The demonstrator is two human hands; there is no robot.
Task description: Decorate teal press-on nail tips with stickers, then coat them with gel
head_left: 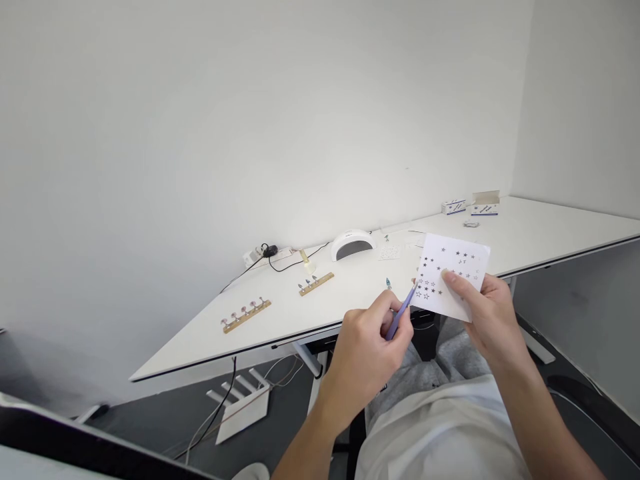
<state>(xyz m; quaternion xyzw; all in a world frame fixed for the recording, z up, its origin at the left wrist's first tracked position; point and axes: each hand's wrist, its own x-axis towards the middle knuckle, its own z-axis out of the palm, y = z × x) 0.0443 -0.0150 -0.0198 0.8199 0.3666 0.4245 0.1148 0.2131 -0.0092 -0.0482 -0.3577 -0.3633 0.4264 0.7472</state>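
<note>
My left hand [373,350] is closed around purple tweezers [400,315], whose tips point up to the left edge of a white sticker sheet [455,303]. Rows of small dark and outlined stars cover the sheet. My right hand [487,310] grips the sheet by its lower right part, thumb on the front and fingers behind. Whether the tips hold a star is too small to tell. Just beyond my left hand, a blue-green nail tip [389,284] stands on the white table.
Two wooden strips [247,317] [316,285] carry nail tips on stands. A white nail lamp [353,244], a small bottle [307,260] and a dotted sheet [389,253] are farther back. Small boxes [485,204] stand at the back right. A white router [243,413] lies below the table.
</note>
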